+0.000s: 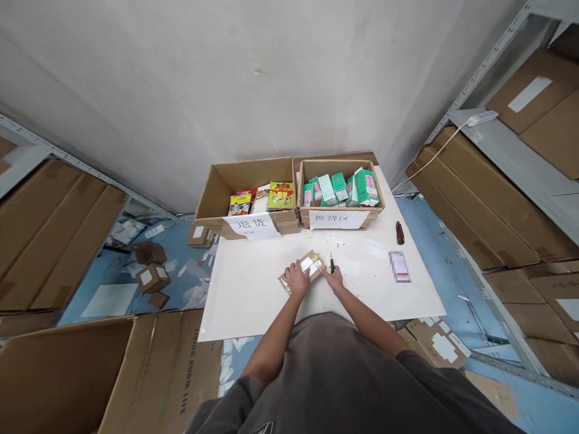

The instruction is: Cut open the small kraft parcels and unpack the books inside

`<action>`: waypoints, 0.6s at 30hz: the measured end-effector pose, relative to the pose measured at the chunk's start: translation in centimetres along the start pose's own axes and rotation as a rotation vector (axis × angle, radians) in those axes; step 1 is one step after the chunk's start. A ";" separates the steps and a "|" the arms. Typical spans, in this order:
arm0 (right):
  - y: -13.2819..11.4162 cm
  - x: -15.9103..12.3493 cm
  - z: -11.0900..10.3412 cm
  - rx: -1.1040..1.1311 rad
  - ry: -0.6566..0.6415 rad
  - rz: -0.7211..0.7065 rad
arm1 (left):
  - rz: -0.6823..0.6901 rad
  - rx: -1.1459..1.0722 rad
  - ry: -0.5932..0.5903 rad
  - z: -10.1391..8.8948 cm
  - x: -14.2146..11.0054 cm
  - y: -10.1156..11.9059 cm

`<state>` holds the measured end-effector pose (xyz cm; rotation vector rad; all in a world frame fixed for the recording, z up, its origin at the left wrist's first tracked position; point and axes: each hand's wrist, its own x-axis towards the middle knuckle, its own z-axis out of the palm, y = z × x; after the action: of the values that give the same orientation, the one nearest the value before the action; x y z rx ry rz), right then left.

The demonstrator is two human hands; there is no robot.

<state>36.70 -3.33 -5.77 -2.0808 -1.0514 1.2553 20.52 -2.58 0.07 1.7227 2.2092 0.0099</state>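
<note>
A small brown cardboard package (312,263) with a white label and shiny tape lies at a slant on the white table. My left hand (297,279) rests over its left end, fingers across the top and holding it. At the package's right end is my right hand (333,278), closed around a black-and-yellow utility knife (332,264) that points away from me. The knife sits just right of the package; whether its blade is out is too small to tell.
Behind the package stand an open carton (212,202) of colourful books and another carton (341,218) of green-and-white boxes. A red-and-black screwdriver (400,232) and a blurred phone-like rectangle (400,267) lie at right. Shelves of cartons (479,205) flank the white table (253,301).
</note>
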 end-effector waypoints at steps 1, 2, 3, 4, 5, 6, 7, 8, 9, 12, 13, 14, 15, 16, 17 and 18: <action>-1.0 1.1 0.1 -0.067 0.043 -0.001 | 0.005 0.005 -0.039 -0.3 -0.3 -0.3; -2.2 2.2 0.0 -0.118 0.078 -0.001 | 0.020 0.005 -0.085 -0.6 -0.5 -0.7; -3.3 3.3 -0.2 -0.155 0.091 -0.001 | 0.041 0.002 -0.130 -0.9 -0.8 -1.1; -4.5 4.3 -0.4 -0.187 0.084 -0.012 | 0.064 0.000 -0.159 -1.2 -1.0 -1.5; -5.5 5.2 -0.7 -0.213 0.066 -0.026 | 0.089 0.002 -0.164 -1.4 -1.2 -1.7; -6.4 5.7 -0.9 -0.229 0.047 -0.039 | 0.127 0.010 -0.144 -1.6 -1.3 -1.9; -6.9 6.1 -1.2 -0.234 0.031 -0.050 | 0.192 0.024 -0.116 -1.9 -1.3 -2.1; -7.1 6.1 -1.4 -0.224 0.021 -0.057 | 0.294 0.043 -0.101 -2.1 -1.2 -2.3; -6.9 5.9 -1.6 -0.204 0.017 -0.062 | 0.431 0.069 -0.116 -2.4 -1.0 -2.5; -4.0 3.7 -2.1 -0.123 -0.005 -0.078 | 0.854 0.191 -0.316 -3.1 0.0 -3.3; -2.4 2.6 -2.2 -0.107 -0.028 -0.083 | 0.931 0.242 -0.374 -3.2 0.4 -3.6; -0.9 1.4 -2.1 -0.101 -0.058 -0.082 | 0.971 0.287 -0.398 -3.3 0.7 -3.9; 0.6 0.3 -1.9 -0.096 -0.088 -0.069 | 0.988 0.324 -0.391 -3.3 1.1 -4.0; 1.9 -0.7 -1.7 -0.086 -0.106 -0.036 | 0.999 0.350 -0.365 -3.3 1.4 -4.0; 2.9 -1.4 -1.4 -0.067 -0.109 0.002 | 1.010 0.367 -0.333 -3.3 1.6 -3.9; 3.5 -2.0 -1.1 -0.043 -0.097 0.040 | 1.021 0.381 -0.305 -3.2 1.8 -3.6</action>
<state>38.44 -7.00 -6.81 -2.1008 -1.0933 1.3774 15.84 -1.19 1.89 2.6478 0.9774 -0.4117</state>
